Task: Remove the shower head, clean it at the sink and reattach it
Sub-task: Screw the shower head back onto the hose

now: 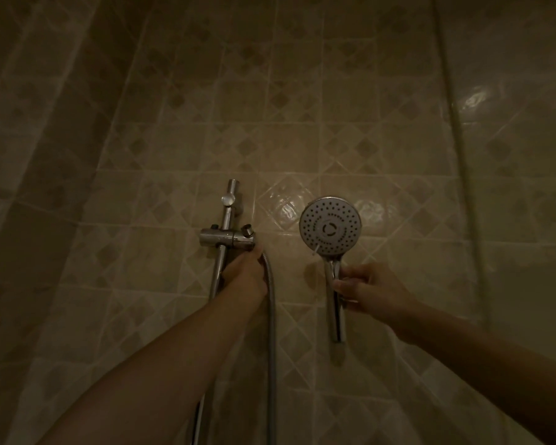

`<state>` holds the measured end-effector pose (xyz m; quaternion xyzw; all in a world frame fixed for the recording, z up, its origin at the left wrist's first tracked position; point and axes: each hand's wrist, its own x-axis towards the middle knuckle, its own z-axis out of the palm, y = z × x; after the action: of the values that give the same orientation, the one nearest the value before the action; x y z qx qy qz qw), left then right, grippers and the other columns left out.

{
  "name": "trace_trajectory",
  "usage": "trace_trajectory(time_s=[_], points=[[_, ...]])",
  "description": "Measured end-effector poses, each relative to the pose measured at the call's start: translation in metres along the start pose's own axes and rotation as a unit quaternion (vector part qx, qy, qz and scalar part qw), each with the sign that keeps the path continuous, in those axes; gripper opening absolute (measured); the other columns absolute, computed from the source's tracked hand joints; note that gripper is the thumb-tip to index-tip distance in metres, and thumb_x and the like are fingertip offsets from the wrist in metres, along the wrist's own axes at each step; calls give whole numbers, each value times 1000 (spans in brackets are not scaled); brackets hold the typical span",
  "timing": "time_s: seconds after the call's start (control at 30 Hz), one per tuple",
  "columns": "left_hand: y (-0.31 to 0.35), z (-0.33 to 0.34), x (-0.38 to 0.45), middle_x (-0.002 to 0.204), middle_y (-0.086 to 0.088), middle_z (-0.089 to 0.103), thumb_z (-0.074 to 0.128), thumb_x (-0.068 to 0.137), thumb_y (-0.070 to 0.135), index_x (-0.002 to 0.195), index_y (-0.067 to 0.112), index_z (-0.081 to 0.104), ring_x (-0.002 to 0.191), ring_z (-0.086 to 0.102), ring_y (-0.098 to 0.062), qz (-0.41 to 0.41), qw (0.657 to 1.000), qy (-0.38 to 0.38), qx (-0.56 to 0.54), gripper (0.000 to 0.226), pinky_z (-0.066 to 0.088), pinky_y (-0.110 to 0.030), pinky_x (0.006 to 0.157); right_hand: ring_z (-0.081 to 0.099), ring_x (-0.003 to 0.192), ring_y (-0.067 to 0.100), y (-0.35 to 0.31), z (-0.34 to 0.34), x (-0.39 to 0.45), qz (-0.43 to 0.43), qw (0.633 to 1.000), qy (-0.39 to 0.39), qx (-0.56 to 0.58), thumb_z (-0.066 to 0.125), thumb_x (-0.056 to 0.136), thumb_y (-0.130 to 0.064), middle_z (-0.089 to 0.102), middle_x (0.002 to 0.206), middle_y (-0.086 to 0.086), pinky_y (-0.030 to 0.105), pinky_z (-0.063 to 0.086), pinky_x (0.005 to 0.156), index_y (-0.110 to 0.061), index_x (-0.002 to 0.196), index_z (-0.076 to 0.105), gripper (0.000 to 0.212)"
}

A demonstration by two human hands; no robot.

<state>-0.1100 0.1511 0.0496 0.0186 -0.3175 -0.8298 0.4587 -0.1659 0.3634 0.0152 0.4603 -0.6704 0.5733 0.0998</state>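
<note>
R hand [365, 289] gripping shower head [330, 227] by handle, upright | L hand [246, 273] curled round hose [272, 316] end below holder [228, 240]

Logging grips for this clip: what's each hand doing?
Left hand: grips the hose end below the holder.
Right hand: grips the shower head handle.

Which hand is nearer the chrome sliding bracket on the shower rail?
Left. The left hand is directly beneath the chrome sliding bracket, gripping the hose end there. The right hand is off to the right, holding the round chrome shower head by its handle.
</note>
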Motion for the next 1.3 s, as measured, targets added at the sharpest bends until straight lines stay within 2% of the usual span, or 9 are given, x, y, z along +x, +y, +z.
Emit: trace_trajectory(time_s=[0.07,0.17,0.3,0.4,0.57,0.7,0.83,1.07,1.3], points=[[3,0,-4,141,-16,59,63,98,20,128,3,61,121,63,-29,-27,999,-31,-9,34,60,-30,79,76,94,16,1,3,0,5,1000,-4,-3,63,99,-7,81,91,-2,26,60,78,-21,100,79,21],[5,-3,-5,126,-14,69,70,92,9,123,3,65,84,69,-18,-20,998,-44,-40,32,54,-23,42,77,92,11,3,10,-1,3,1000,-25,2,61,101,-7,82,93,-6,18,59,71,-26,101,79,26],[2,-3,0,132,-14,65,63,96,8,119,-1,64,79,67,-16,-39,994,-89,-55,24,59,-29,61,77,85,8,6,19,-2,3,1000,-24,17,60,101,-5,82,91,-2,13,58,65,-27,94,80,30],[3,-2,-3,101,-8,72,57,100,10,82,4,65,57,69,-15,-58,991,-101,-68,21,57,-24,50,78,91,14,9,23,-2,7,1000,-13,24,60,101,-4,82,91,0,19,62,73,-20,104,78,24],[-1,-2,-4,54,-4,71,57,101,17,76,4,65,40,67,-18,-54,990,-110,-73,30,48,-24,29,74,103,29,13,24,0,6,1000,9,19,60,101,-3,81,98,10,40,60,95,-13,107,77,21],[1,-3,-5,87,-13,80,64,97,29,97,5,71,65,77,-23,-59,983,-165,-48,25,60,-32,48,77,96,17,16,18,0,10,1000,7,7,59,102,-5,82,94,-2,26,64,81,-19,104,77,24],[7,11,-13,128,-18,68,72,91,28,130,2,63,119,65,-33,-68,980,-187,-22,47,52,-48,104,77,82,5,19,11,-1,12,1000,18,20,59,102,-3,82,88,-5,13,57,64,-20,101,78,25],[2,14,-21,66,-1,69,71,91,29,82,10,68,55,66,-14,-90,973,-213,9,22,55,-25,48,75,75,1,19,1,-9,23,998,37,33,60,102,-6,81,80,-7,11,56,61,-17,96,77,21],[-9,-32,-27,76,-2,70,69,93,20,86,11,71,76,65,-15,-88,972,-219,15,11,53,-30,83,78,81,7,18,1,-31,45,998,34,41,61,101,-5,82,88,-4,17,59,66,-22,97,77,24]])
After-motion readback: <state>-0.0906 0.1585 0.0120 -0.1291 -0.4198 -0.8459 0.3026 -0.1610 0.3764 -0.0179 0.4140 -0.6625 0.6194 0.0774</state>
